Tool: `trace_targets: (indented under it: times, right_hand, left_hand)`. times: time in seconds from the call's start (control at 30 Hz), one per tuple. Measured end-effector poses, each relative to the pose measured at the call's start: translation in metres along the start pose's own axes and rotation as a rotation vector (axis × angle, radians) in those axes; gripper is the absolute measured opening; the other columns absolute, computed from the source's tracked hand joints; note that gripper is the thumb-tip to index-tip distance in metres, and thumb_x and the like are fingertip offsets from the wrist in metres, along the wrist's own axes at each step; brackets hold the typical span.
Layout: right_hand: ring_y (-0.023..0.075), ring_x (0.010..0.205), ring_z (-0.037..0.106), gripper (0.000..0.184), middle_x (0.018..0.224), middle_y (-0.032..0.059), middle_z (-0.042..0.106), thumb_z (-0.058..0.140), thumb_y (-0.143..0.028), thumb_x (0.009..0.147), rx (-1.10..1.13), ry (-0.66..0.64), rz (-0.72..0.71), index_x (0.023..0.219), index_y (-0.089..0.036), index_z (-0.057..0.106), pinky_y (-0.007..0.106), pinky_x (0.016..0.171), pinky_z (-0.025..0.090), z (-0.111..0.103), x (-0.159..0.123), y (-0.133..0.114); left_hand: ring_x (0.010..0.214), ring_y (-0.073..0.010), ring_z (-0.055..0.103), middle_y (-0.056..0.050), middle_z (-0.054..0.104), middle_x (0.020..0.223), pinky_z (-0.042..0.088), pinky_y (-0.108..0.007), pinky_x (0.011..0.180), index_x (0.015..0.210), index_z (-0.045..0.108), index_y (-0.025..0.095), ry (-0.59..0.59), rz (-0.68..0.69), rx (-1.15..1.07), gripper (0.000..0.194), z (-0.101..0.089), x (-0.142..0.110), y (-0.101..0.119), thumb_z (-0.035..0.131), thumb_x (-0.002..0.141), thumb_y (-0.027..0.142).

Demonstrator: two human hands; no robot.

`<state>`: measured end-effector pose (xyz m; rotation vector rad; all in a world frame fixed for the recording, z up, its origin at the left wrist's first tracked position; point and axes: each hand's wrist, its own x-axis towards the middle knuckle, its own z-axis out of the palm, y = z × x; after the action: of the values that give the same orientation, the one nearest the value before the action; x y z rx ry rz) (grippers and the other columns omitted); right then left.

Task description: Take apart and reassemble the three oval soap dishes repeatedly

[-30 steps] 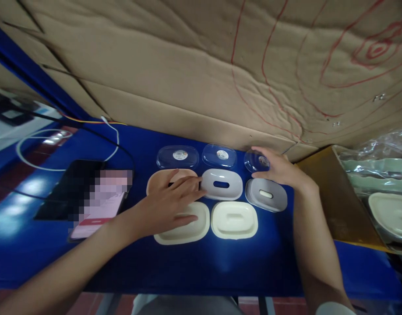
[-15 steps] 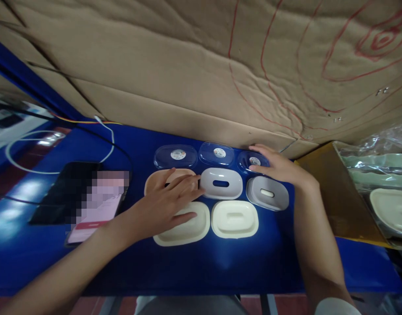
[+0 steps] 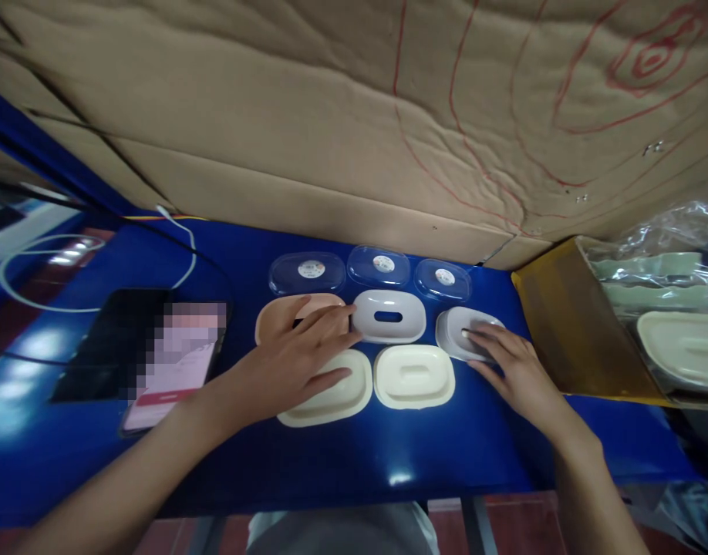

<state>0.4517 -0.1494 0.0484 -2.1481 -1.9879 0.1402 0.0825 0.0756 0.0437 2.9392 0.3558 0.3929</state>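
Note:
Several oval plastic soap-dish-like pieces lie in rows on the blue table. My left hand [image 3: 311, 354], fingers stretched out, rests over a peach slotted dish [image 3: 267, 320] and a cream oval piece [image 3: 336, 397], partly hiding both. Its fingertips reach the left rim of a white slotted dish [image 3: 409, 316]. At the right, my right hand [image 3: 510, 358] is on a greyish-white dish [image 3: 450, 335], fingers over its top and thumb apart at the front edge. A second cream piece [image 3: 415, 378] sits between the hands. Behind are clear lids [image 3: 325, 287] with round stickers.
A phone [image 3: 177, 378] with a lit, blurred screen and a dark flat item [image 3: 99, 354] lie at left, near a white cable [image 3: 192, 258]. At right stands an open cardboard box [image 3: 579, 324] holding green and cream pieces in plastic. A cardboard wall [image 3: 273, 123] rises behind.
My right hand has left the rightmost clear lid and come forward onto the greyish-white dish. My left hand stays nearly in place. The view has shifted slightly.

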Motion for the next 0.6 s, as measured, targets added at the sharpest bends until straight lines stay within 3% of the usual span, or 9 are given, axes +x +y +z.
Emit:
trace_targets:
  times: [0.17,0.27,0.43,0.6]
  right_hand:
    - [0.0354,0.134,0.068,0.041,0.147,0.0093,0.071,0.06,-0.049,0.106,0.041,-0.151,0.022,0.144,-0.035,0.066,0.06,0.111,0.056,-0.025,-0.03,0.015]
    - [0.0357,0.13,0.069,0.04,0.141,0.0104,0.073,0.064,-0.053,0.102,0.05,-0.145,0.038,0.136,-0.033,0.071,0.057,0.108,0.058,-0.041,-0.03,0.018]
    - [0.0371,0.135,0.064,0.038,0.142,0.0135,0.069,0.063,-0.049,0.102,-0.031,-0.008,-0.012,0.133,-0.029,0.07,0.061,0.114,0.049,-0.039,0.02,0.005]
    - [0.0368,0.133,0.064,0.032,0.137,0.0156,0.071,0.064,-0.036,0.1,-0.105,-0.057,-0.103,0.129,-0.025,0.07,0.061,0.115,0.044,-0.021,0.064,-0.007]
  left_hand:
    - [0.157,-0.0348,0.045,-0.015,0.048,0.168,0.028,-0.064,0.134,0.157,0.056,0.025,0.011,-0.003,-0.023,0.049,-0.005,0.001,0.004,0.06,0.109,0.038]
    - [0.157,-0.0333,0.046,-0.013,0.05,0.167,0.026,-0.062,0.135,0.156,0.057,0.026,0.015,-0.006,-0.037,0.049,-0.004,0.001,0.004,0.062,0.108,0.037]
    - [0.156,-0.0343,0.046,-0.014,0.048,0.168,0.025,-0.063,0.135,0.155,0.057,0.026,0.018,0.006,-0.012,0.048,0.002,0.0,0.0,0.062,0.108,0.037]
    - [0.156,-0.0358,0.046,-0.015,0.048,0.169,0.026,-0.067,0.133,0.154,0.059,0.025,0.016,-0.003,0.004,0.047,0.003,0.0,-0.001,0.061,0.109,0.038]
